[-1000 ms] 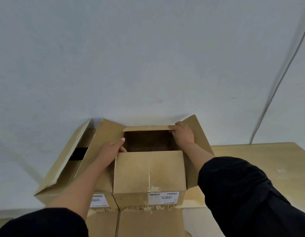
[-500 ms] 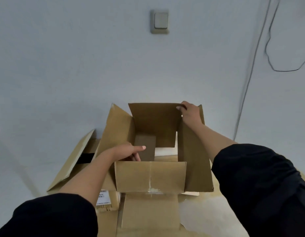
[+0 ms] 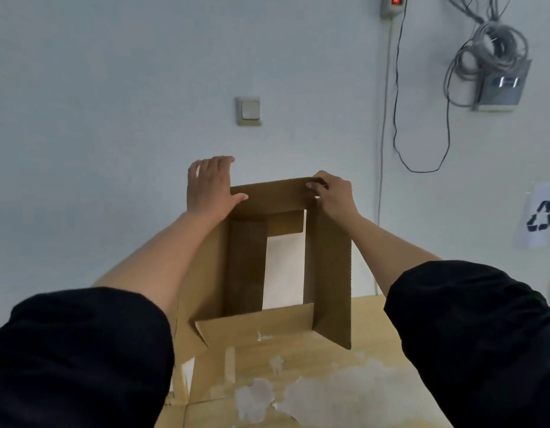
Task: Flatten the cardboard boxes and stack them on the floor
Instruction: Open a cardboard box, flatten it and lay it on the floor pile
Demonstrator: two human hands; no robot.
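Note:
A brown cardboard box (image 3: 329, 273) is held up in front of the wall, open at both ends so the wall shows through its middle. My left hand (image 3: 209, 186) lies flat against the box's far left corner, fingers straight and thumb on the far flap. My right hand (image 3: 333, 193) pinches the far right corner of that flap. The near flap hangs toward me with torn tape marks on it.
A wooden table (image 3: 375, 350) with pale worn patches lies below the box. On the wall are a light switch (image 3: 249, 111), a dangling black cable (image 3: 397, 88), a bundle of grey cables (image 3: 496, 54) and a recycling sign (image 3: 540, 217).
The box has been lifted off the other boxes and raised toward the wall. My left hand left the inside of the box and now presses its far left corner. The view tilted upward.

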